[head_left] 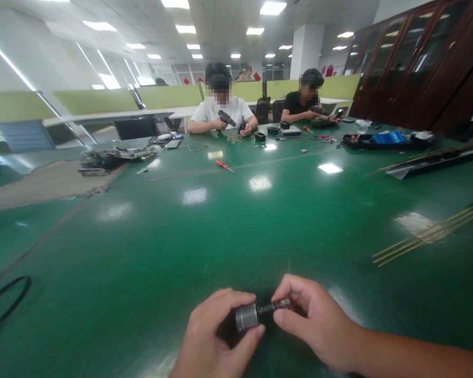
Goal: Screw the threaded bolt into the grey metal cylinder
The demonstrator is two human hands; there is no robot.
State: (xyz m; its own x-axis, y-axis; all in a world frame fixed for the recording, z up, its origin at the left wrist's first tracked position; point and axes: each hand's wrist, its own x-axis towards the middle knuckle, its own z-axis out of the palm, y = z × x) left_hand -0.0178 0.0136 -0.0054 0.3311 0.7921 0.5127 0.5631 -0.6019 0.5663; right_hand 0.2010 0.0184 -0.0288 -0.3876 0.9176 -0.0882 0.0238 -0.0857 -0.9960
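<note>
1. The left hand [215, 338] is bare and ungloved, with a smooth, broad back and rounded knuckles.
2. Its index finger [234, 300] is slender, and its thumb [247, 344] is thicker, with a blunt, rounded tip.
3. The right hand [319, 325] is likewise bare, narrowing from the knuckles towards a slimmer wrist [352, 341].
4. The right forearm [421, 358] is uncovered along its visible length to the picture's edge, smooth and widening away from the wrist.
5. Fine nail detail is too soft to make out.
</note>
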